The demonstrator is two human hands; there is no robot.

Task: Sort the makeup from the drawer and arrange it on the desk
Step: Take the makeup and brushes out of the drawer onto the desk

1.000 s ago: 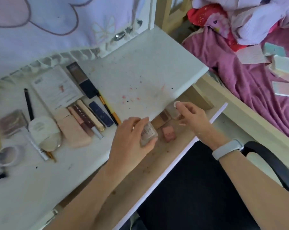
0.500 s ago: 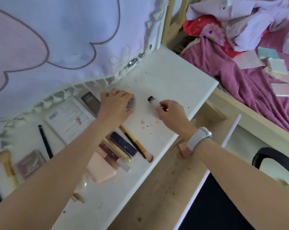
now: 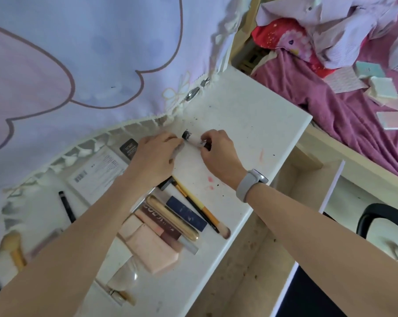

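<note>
Both hands are over the back of the white desk [image 3: 250,120]. My right hand [image 3: 218,156] pinches a small white tube with a black cap [image 3: 188,137], which lies slanted on the desk. My left hand [image 3: 156,161] is curled beside it, its fingers closed on a small greyish bottle [image 3: 179,150] that is mostly hidden. Sorted makeup lies in a row nearer me: a yellow-handled brush [image 3: 202,209], a navy case [image 3: 186,213], a gold tube [image 3: 171,216], a brown tube [image 3: 159,221] and a pink pouch [image 3: 153,247].
The wooden drawer [image 3: 246,271] stands open below the desk's front edge. A black chair [image 3: 381,216] is at the right, with a bed with a purple blanket [image 3: 344,115] beyond it. A fringed lilac cloth [image 3: 90,65] hangs behind the desk. A white leaflet [image 3: 97,172] and a black pencil [image 3: 66,207] lie at the left.
Both hands rose from the drawer to the desk's back, the left carrying the small bottle and the right the tube. The hands have since moved closer together.
</note>
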